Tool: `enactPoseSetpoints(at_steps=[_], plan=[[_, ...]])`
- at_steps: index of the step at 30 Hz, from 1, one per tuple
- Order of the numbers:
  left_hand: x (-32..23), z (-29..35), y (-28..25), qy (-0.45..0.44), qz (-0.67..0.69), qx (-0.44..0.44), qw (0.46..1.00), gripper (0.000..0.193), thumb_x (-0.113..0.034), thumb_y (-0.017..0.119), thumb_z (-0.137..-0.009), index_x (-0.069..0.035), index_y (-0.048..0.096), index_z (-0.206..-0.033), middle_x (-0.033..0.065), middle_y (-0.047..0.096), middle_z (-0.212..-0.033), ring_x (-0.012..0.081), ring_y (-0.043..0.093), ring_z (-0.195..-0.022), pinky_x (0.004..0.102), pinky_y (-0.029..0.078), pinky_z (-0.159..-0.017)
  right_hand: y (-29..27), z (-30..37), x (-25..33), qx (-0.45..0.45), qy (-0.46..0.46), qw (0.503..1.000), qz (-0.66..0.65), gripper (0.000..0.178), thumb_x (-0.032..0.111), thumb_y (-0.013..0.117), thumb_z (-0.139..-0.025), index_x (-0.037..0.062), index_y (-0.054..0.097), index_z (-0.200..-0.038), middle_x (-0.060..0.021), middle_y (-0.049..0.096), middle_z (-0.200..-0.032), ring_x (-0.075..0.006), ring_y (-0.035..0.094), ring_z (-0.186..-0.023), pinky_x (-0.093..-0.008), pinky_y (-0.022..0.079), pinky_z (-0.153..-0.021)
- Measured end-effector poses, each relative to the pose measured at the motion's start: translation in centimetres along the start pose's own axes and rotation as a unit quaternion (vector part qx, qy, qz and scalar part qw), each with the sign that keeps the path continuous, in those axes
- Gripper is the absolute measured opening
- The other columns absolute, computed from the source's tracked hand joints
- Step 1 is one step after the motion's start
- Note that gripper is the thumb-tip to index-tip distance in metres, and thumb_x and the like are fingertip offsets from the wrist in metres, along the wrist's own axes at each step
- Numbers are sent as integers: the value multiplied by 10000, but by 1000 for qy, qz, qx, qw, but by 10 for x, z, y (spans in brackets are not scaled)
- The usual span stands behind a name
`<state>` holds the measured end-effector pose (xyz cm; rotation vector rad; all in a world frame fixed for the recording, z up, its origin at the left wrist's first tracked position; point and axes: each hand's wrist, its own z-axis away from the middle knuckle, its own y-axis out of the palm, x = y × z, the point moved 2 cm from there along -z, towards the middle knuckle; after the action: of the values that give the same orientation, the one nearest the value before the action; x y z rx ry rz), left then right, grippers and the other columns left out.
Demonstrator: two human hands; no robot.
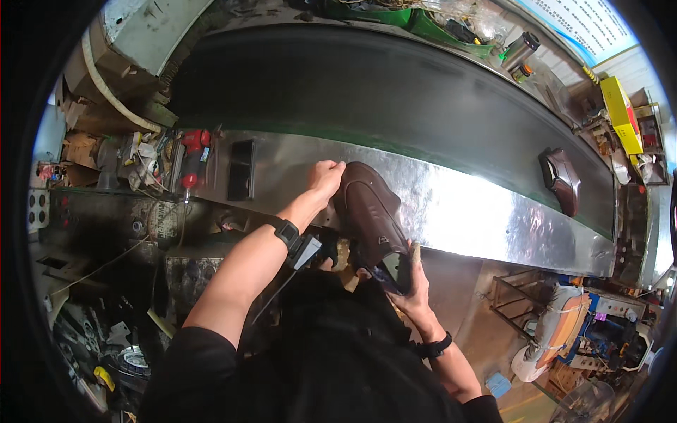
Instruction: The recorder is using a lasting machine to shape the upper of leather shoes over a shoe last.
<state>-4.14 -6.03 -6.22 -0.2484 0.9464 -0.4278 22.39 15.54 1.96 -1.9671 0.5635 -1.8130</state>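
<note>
A dark brown leather shoe (368, 204) is held in front of my body, over the near edge of the metal ledge, its toe pointing away from me. My left hand (326, 178) has its fingers curled in at the left side of the toe, touching the edge there. Around the heel end wraps my right hand (415, 285), thumb along the side. A dark, smooth piece (396, 271) shows at the shoe's opening, partly covered by the right hand; I cannot tell what it is. Both wrists wear black bands.
Beyond the shiny metal ledge (486, 211) runs a wide black conveyor belt (367, 88). Another brown shoe (562, 181) lies on the belt at right. A black phone (241, 169) and a red tool (194, 155) rest on the ledge's left part. Green bins (444, 32) stand behind.
</note>
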Motion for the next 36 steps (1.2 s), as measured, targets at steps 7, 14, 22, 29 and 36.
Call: enactPoseSetpoints(at_steps=[7, 14, 22, 29, 36], plan=[[-48, 44, 40, 78, -188, -63, 977, 900, -532, 812, -702, 33, 564, -1356, 258, 632, -1315, 363, 586, -1277, 435, 472, -1081, 10, 13, -33, 30, -42, 998, 34, 1067, 120, 840, -787, -21, 160, -1597, -297, 321, -1582, -489, 261, -1496, -513, 224, -1233], [-53, 42, 20, 31, -34, -80, 996, 589, -337, 787, -705, 61, 693, -1128, 228, 722, -1117, 332, 701, -1051, 401, 548, -915, 10, 2, -38, 54, -90, 994, 20, 1081, 145, 855, -767, -49, 176, -1586, -298, 279, -1598, -479, 279, -1484, -515, 222, -1229], [-83, 136, -66, 158, 42, -126, 978, 349, -304, 802, -759, -26, 700, -945, 117, 716, -843, 216, 684, -800, 364, 535, -773, -20, -95, 40, 129, 186, 905, -359, 950, 259, 659, -1008, 139, -30, -1651, -236, 355, -1578, -327, 360, -1446, -421, 274, -1201], [-21, 262, -191, 106, 104, -306, 940, 358, -316, 794, -767, -13, 684, -923, 78, 686, -773, 176, 645, -747, 360, 518, -733, 63, -100, 136, 224, 85, 912, -332, 621, 159, 665, -1015, -50, 391, -1532, -62, 691, -1141, -101, 609, -949, -233, 492, -864], [131, 446, -306, 72, 211, -607, 763, 292, -279, 714, -888, -5, 703, -991, 88, 736, -916, 191, 671, -848, 325, 509, -787, 193, -7, 288, 359, -13, 870, -336, 444, 119, 690, -998, -65, 583, -1387, 45, 673, -942, -31, 534, -830, -179, 438, -743]])
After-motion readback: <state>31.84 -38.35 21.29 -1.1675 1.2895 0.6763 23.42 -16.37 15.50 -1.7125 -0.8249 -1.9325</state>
